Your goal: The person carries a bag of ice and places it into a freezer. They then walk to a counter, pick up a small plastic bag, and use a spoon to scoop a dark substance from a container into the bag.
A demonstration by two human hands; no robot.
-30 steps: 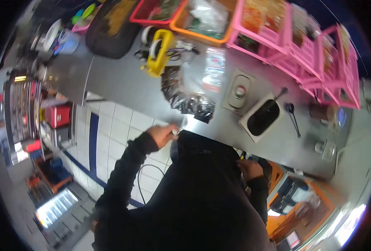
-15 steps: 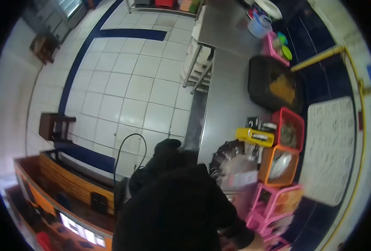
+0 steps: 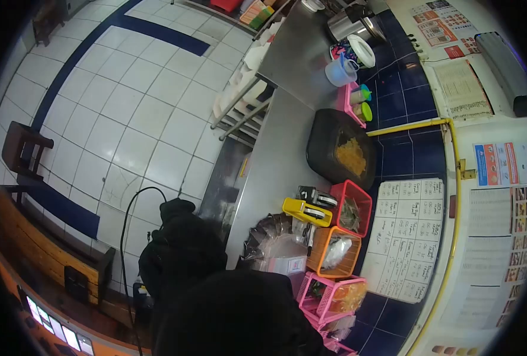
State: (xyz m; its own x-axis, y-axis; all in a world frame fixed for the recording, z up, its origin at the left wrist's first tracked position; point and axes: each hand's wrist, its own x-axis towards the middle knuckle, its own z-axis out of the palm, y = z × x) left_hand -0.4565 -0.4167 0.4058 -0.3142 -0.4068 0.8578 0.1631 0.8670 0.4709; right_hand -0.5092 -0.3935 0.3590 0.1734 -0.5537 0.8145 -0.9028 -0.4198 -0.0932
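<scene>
Neither my left hand nor my right hand shows in the head view. Black clothing (image 3: 228,314) fills the bottom centre and hides what lies beneath it. To its right are pink baskets (image 3: 309,302) with packets in them. Just above the clothing, clear plastic bags and a dark bag (image 3: 267,237) lie on the steel counter (image 3: 275,154). Beside them stand a yellow tape dispenser (image 3: 306,212), an orange basket (image 3: 318,261) with a white packet, and a red basket (image 3: 366,204) holding a bag.
Farther along the counter are a black tub (image 3: 325,145) with orange-brown food, a clear blue-tinted jug (image 3: 340,71) and a steel pot (image 3: 347,28). A handwritten chart (image 3: 403,237) hangs on the wall. At left are a wooden stool (image 3: 21,148) and wooden bench (image 3: 49,237).
The camera has turned, so the counter and its things sit farther left and more wall shows. A bare hand at the bottom right, near the pink baskets, is out of sight now.
</scene>
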